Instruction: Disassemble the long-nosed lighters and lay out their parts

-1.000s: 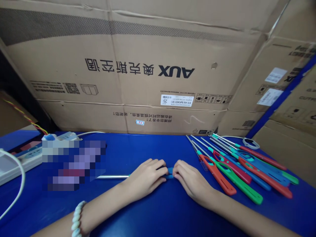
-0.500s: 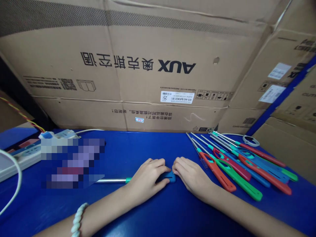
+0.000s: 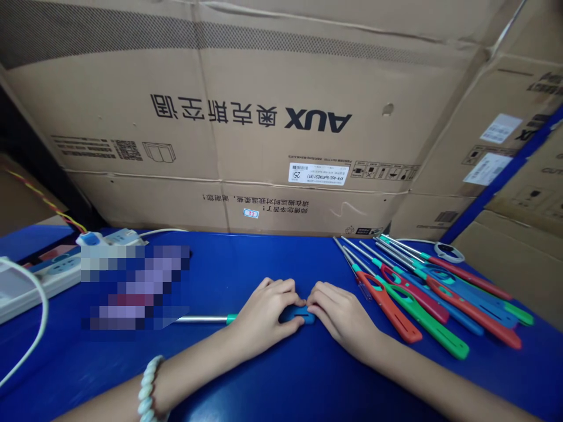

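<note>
A blue long-nosed lighter (image 3: 304, 316) lies across the blue table, its metal tube (image 3: 204, 319) pointing left. My left hand (image 3: 263, 309) is wrapped over the handle, with thumb and fingers gripping it near the butt end. Most of the handle is hidden under that hand. At the butt end, my right hand (image 3: 345, 315) is closed, its fingertips pressed together and touching the lighter's edge. Whatever those fingertips may pinch is too small or hidden to see.
Several long lighters in orange (image 3: 393, 313), green (image 3: 440, 331), red and blue lie fanned out at the right. A power strip (image 3: 57, 275) with cables and a blurred-out object (image 3: 141, 290) are at the left. A large cardboard box (image 3: 246, 70) stands behind the table.
The camera view has shifted slightly. My right fingers have moved a little over the lighter's butt end; a small shiny bit seen at their tips before is now hidden. My left hand keeps its grip.
</note>
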{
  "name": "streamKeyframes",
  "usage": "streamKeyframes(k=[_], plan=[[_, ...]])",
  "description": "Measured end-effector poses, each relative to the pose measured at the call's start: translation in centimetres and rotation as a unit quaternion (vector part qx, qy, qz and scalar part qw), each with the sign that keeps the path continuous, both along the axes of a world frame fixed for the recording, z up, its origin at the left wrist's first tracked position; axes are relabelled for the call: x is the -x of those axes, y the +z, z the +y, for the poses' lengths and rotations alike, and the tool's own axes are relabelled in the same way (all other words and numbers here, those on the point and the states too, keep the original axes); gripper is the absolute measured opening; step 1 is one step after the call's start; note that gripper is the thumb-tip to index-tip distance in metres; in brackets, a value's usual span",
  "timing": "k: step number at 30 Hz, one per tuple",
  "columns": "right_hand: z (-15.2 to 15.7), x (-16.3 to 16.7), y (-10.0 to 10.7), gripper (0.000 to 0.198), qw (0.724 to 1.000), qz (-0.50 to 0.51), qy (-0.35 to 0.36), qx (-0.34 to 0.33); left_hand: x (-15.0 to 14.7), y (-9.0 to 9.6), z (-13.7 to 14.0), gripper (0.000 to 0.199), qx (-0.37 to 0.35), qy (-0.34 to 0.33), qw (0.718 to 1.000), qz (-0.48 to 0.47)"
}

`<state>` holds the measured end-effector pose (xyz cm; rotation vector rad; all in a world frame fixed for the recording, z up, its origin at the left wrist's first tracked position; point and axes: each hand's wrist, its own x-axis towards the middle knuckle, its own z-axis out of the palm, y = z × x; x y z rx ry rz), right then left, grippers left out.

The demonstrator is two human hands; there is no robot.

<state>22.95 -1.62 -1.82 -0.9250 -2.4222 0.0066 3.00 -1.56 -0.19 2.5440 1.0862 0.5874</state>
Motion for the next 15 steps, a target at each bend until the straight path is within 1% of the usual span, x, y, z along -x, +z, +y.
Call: streamKeyframes(k=[2, 3, 5, 6, 8, 10, 11, 13, 15], plan=[[-0.1, 0.1, 0.1, 0.018, 0.999, 0.031, -0.011, 0.043, 0.1, -0.1, -0.1, 0.010, 0.001, 0.000, 1.000, -0.004], [-0.1, 0.1, 0.1, 0.018, 0.998, 0.038, -0.016, 0.054, 0.1, -0.1, -0.1, 0.011, 0.002, 0.000, 1.000, -0.006], [-0.1, 0.1, 0.1, 0.019, 0.999, 0.029, -0.014, 0.041, 0.2, -0.2, -0.2, 0.013, 0.002, 0.000, 1.000, -0.008], [0.0, 0.0, 0.0, 0.022, 1.000, 0.011, -0.009, 0.016, 0.2, -0.3, -0.2, 0.014, 0.001, 0.000, 1.000, -0.009], [0.0, -0.1, -0.1, 0.028, 0.997, -0.038, 0.004, -0.063, 0.2, -0.4, -0.2, 0.016, -0.004, 0.000, 1.000, -0.008], [-0.2, -0.3, -0.3, 0.033, 0.986, -0.085, 0.018, -0.144, 0.2, -0.4, -0.1, 0.017, -0.012, 0.003, 1.000, -0.004], [-0.3, -0.3, -0.3, 0.035, 0.979, -0.103, 0.024, -0.172, 0.2, -0.4, -0.1, 0.017, -0.016, 0.005, 1.000, -0.003], [-0.7, -0.3, -0.4, 0.034, 0.971, -0.131, 0.033, -0.197, 0.2, -0.5, -0.1, 0.017, -0.020, 0.007, 1.000, 0.001], [-1.1, -0.2, -0.2, 0.032, 0.968, -0.151, 0.038, -0.196, 0.2, -0.5, -0.1, 0.017, -0.020, 0.006, 1.000, 0.004]])
